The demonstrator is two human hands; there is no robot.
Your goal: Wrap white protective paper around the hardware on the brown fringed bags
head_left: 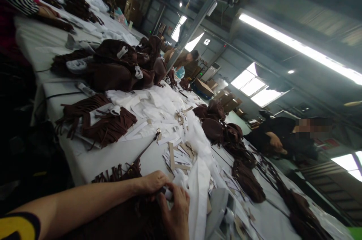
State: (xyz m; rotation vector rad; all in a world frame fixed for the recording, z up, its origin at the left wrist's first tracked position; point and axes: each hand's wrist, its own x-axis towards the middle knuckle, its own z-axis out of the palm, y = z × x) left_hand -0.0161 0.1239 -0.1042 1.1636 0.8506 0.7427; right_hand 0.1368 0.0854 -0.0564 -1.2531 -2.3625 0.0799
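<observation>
A dark brown fringed bag [124, 215] lies at the table's near edge, directly below my hands. Its strap [147, 147] stretches away over the cloth and ends in a metal clasp [158, 131]. My left hand [154, 183] is closed over a dark part of the bag, its fingertips partly hidden. Close against it, my right hand [177, 210] pinches a small white wrapping piece [169, 194] between thumb and fingers. What lies inside the wrapping cannot be made out.
Brown bags [113, 70] pile up at far left, with one fringed bag [110, 123] nearer. Card strips [181, 157] and white paper [152, 102] litter the table. More bags [215, 126] lie right. Co-workers' hands show left [49, 11] and right [275, 142]. A grey object [219, 210] stands beside my right hand.
</observation>
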